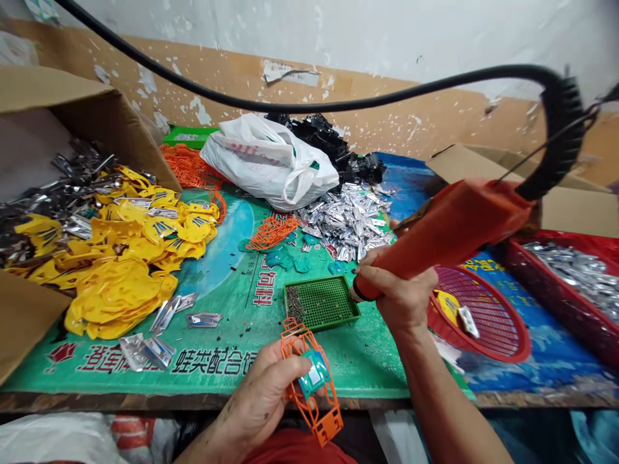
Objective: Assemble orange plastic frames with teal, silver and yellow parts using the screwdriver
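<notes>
Near the table's front edge, my left hand (271,380) is closed around an orange plastic frame (329,422), its thumb on a teal piece (314,372) that sits in the frame. My right hand (403,290) grips a red-wrapped tool (449,232) with a black cable at its far end. The tool's near end points down-left, beside the right rim of a green tray (333,322). Small screws (294,303) lie in the tray's left part.
Yellow parts (120,283) heap at the left by a cardboard box (130,129). A white bag (265,161), silver pieces (348,219) and black parts (314,138) lie behind. A red basket (520,328) stands right. The black cable (290,108) hangs across the top.
</notes>
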A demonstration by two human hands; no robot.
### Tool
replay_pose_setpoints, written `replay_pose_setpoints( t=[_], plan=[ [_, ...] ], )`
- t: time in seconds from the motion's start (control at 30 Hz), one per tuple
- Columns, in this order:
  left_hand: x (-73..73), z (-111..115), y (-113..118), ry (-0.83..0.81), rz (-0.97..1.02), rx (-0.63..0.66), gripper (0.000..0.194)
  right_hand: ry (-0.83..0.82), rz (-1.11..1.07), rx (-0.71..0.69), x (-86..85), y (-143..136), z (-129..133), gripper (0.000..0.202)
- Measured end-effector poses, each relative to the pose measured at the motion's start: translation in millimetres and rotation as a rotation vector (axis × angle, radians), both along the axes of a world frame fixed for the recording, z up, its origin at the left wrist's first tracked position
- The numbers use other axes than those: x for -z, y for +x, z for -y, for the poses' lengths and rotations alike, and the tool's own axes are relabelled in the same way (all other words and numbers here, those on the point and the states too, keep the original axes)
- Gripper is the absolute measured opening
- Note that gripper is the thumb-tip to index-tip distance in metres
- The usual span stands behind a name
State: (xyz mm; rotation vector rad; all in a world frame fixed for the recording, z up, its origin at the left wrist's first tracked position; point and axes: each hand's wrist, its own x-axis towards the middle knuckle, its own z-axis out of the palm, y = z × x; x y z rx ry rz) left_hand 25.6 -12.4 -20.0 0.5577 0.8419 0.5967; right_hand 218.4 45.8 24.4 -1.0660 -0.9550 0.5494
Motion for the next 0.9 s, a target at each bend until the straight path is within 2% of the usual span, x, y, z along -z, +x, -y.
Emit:
replay_pose_setpoints(
  t=[0.17, 0.6, 0.9],
  plan=[
    [2.4, 1.0, 1.3, 0.068, -0.036, -0.015, 0.020, -0.044, 0.014, 0.024, 0.0, -1.2, -1.4, 0.014],
    [7.0, -0.5, -0.1, -0.070, -0.069, -0.075, 0.032, -0.141, 0.034, 0.068, 7.2, 0.6, 0.3, 0.012],
    [9.1, 0.5, -0.4, -0.080, -0.018, -0.106, 0.023, -0.146, 0.053, 0.102, 4.6, -0.6, 3.6, 0.012]
  ],
)
